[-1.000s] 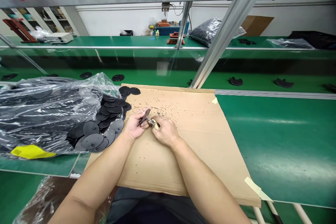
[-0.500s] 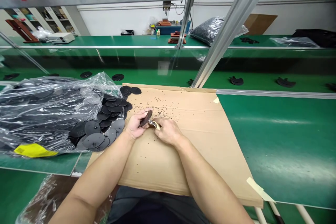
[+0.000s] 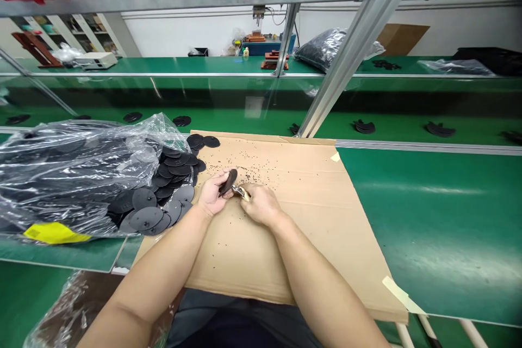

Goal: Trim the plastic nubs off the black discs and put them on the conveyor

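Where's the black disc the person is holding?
In the head view, the disc sits in the left hand, beside the metal tool in the right hand, above the cardboard.

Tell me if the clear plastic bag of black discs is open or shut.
Open: the clear plastic bag has black discs spilling from its mouth beside the cardboard sheet.

Left hand (image 3: 212,194) and right hand (image 3: 261,205) curl inward, just beside each other, fingers closed
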Demonstrator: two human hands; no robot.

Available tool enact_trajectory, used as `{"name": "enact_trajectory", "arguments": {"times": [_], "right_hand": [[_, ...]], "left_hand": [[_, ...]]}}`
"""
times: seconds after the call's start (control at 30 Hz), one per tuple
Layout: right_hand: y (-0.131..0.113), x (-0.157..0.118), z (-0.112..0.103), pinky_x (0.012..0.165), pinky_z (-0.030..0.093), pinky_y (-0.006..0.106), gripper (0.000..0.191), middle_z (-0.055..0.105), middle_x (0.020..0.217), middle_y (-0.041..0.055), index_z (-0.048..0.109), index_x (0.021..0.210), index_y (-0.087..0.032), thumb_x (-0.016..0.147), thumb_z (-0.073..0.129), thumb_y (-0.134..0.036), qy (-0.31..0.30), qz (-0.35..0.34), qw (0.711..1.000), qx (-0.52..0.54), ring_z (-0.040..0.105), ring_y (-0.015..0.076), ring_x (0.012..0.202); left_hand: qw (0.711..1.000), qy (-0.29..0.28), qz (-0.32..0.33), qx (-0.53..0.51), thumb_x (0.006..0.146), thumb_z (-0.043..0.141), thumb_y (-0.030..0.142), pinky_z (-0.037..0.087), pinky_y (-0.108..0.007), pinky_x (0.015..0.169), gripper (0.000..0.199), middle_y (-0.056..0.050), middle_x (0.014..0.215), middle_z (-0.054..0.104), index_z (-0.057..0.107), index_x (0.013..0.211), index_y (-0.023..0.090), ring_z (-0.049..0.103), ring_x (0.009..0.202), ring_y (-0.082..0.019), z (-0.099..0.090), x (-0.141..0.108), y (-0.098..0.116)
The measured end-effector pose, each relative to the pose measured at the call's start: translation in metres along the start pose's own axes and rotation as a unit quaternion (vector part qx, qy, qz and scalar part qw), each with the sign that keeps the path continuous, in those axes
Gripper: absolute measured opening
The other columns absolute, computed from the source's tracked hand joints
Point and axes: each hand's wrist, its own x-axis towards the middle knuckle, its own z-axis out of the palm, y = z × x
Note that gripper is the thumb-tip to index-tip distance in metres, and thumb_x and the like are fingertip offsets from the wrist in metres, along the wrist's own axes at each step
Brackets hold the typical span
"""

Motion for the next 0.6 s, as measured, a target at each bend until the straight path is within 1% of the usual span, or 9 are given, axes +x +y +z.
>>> {"name": "enact_trajectory", "arguments": {"times": [0.07, 0.13, 0.17, 0.23, 0.33, 0.4, 0.47, 0.53, 0.6], "right_hand": [[0.003, 0.001, 0.004, 0.077, 0.044, 0.03, 0.021, 0.069, 0.092, 0.0037, 0.066, 0.091, -0.023, 0.075, 0.053, -0.019, 0.056, 0.005, 0.996, 0.066, 0.061, 0.0203, 0.085], [0.005, 0.004, 0.007, 0.081, 0.045, 0.033, 0.021, 0.067, 0.094, 0.0055, 0.065, 0.095, -0.021, 0.076, 0.056, -0.023, 0.132, 0.001, 0.977, 0.17, 0.059, 0.0211, 0.087], [0.007, 0.005, 0.008, 0.082, 0.045, 0.035, 0.025, 0.066, 0.094, 0.0056, 0.064, 0.099, -0.02, 0.076, 0.058, -0.026, 0.165, 0.002, 0.956, 0.24, 0.059, 0.0209, 0.087], [0.01, 0.008, 0.005, 0.081, 0.046, 0.036, 0.033, 0.064, 0.09, 0.004, 0.061, 0.105, -0.02, 0.075, 0.064, -0.031, 0.194, 0.018, 0.893, 0.407, 0.058, 0.0192, 0.082], [0.015, 0.009, -0.005, 0.078, 0.048, 0.037, 0.032, 0.06, 0.083, 0.002, 0.063, 0.102, -0.021, 0.075, 0.064, -0.038, 0.126, 0.049, 0.767, 0.627, 0.057, 0.017, 0.075], [0.016, 0.008, -0.012, 0.074, 0.048, 0.037, 0.031, 0.059, 0.079, 0.0019, 0.064, 0.097, -0.021, 0.074, 0.063, -0.041, 0.066, 0.053, 0.724, 0.684, 0.056, 0.0168, 0.071], [0.01, 0.007, -0.018, 0.067, 0.047, 0.035, 0.028, 0.056, 0.073, 0.0009, 0.064, 0.094, -0.021, 0.073, 0.065, -0.04, 0.055, 0.053, 0.744, 0.664, 0.054, 0.016, 0.066], [-0.006, 0.008, -0.022, 0.063, 0.044, 0.032, 0.024, 0.055, 0.071, 0.0001, 0.063, 0.093, -0.021, 0.073, 0.066, -0.036, 0.08, 0.037, 0.815, 0.573, 0.052, 0.0154, 0.063], [-0.032, 0.012, -0.023, 0.065, 0.043, 0.032, 0.02, 0.056, 0.073, 0.0008, 0.062, 0.094, -0.022, 0.076, 0.065, -0.031, 0.092, -0.025, 0.904, 0.418, 0.051, 0.0159, 0.066]], "left_hand": [[0.999, 0.029, 0.025, -0.012, 0.071, 0.065, 0.016, 0.033, -0.018, 0.038, 0.028, 0.001, 0.064, 0.056, 0.06, 0.098, 0.015, 0.045, 0.044, -0.007, 0.002, 0.002, -0.001], [0.995, 0.079, 0.053, -0.018, 0.071, 0.065, 0.015, 0.041, -0.02, 0.045, 0.028, -0.001, 0.073, 0.062, 0.059, 0.098, 0.017, 0.054, 0.054, -0.01, 0.003, 0.005, -0.002], [0.992, 0.102, 0.066, -0.02, 0.07, 0.066, 0.015, 0.043, -0.021, 0.049, 0.029, -0.001, 0.079, 0.064, 0.059, 0.098, 0.018, 0.057, 0.06, -0.011, 0.003, 0.007, -0.003], [0.987, 0.128, 0.091, -0.024, 0.069, 0.069, 0.016, 0.045, -0.021, 0.055, 0.03, -0.002, 0.087, 0.065, 0.059, 0.098, 0.019, 0.06, 0.069, -0.011, 0.001, 0.012, -0.005], [0.986, 0.114, 0.124, -0.016, 0.067, 0.074, 0.023, 0.039, -0.018, 0.052, 0.035, 0.0, 0.086, 0.064, 0.06, 0.099, 0.019, 0.056, 0.066, -0.009, -0.002, 0.016, -0.007], [0.986, 0.1, 0.134, -0.004, 0.066, 0.076, 0.026, 0.032, -0.017, 0.048, 0.039, 0.001, 0.082, 0.062, 0.061, 0.101, 0.019, 0.051, 0.059, -0.007, -0.002, 0.016, -0.008], [0.986, 0.097, 0.132, 0.004, 0.065, 0.077, 0.028, 0.03, -0.017, 0.047, 0.041, 0.001, 0.081, 0.062, 0.061, 0.102, 0.019, 0.049, 0.056, -0.005, -0.001, 0.015, -0.009], [0.989, 0.086, 0.121, 0.004, 0.065, 0.078, 0.028, 0.034, -0.017, 0.05, 0.041, 0.0, 0.084, 0.063, 0.062, 0.102, 0.018, 0.05, 0.057, -0.005, 0.001, 0.014, -0.01], [0.991, 0.061, 0.115, -0.016, 0.066, 0.078, 0.026, 0.04, -0.019, 0.056, 0.04, -0.003, 0.087, 0.064, 0.062, 0.101, 0.016, 0.053, 0.062, -0.007, 0.001, 0.015, -0.01]]}}
